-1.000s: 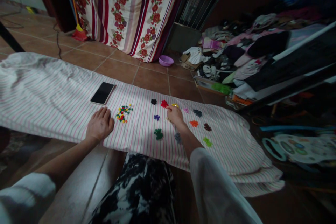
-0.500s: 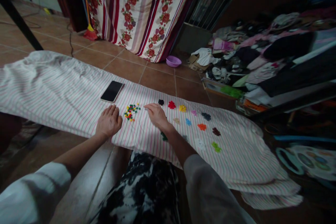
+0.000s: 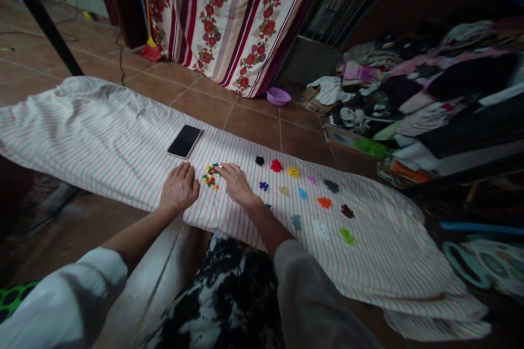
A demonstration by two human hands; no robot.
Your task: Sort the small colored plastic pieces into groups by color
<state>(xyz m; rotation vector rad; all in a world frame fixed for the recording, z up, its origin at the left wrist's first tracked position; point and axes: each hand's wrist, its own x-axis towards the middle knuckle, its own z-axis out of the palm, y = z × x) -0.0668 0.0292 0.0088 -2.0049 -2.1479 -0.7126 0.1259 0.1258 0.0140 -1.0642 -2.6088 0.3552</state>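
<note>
A mixed heap of small red, yellow and green pieces (image 3: 210, 176) lies on the striped cloth (image 3: 123, 142) between my hands. Over its right edge is my right hand (image 3: 235, 182), fingertips down at the pieces; whether it pinches one is too small to tell. My left hand (image 3: 179, 188) rests on the cloth left of the heap, its fingers lying flat. To the right are separate one-colour piles, among them black (image 3: 260, 161), red (image 3: 276, 165), yellow (image 3: 293, 172), purple (image 3: 263, 186), orange (image 3: 324, 202) and lime green (image 3: 347, 235). My right forearm partly covers a dark green pile (image 3: 268, 206).
A phone (image 3: 184, 141) lies on the cloth beyond my left hand. Past the far edge, a purple basin (image 3: 279, 96) stands on the tiled floor near a floral curtain (image 3: 229, 22). Clothes (image 3: 393, 82) are heaped at the right.
My right hand has moved left onto the edge of the mixed heap, uncovering the purple pile. My left hand stays in its place on the cloth. The whole view has shifted slightly.
</note>
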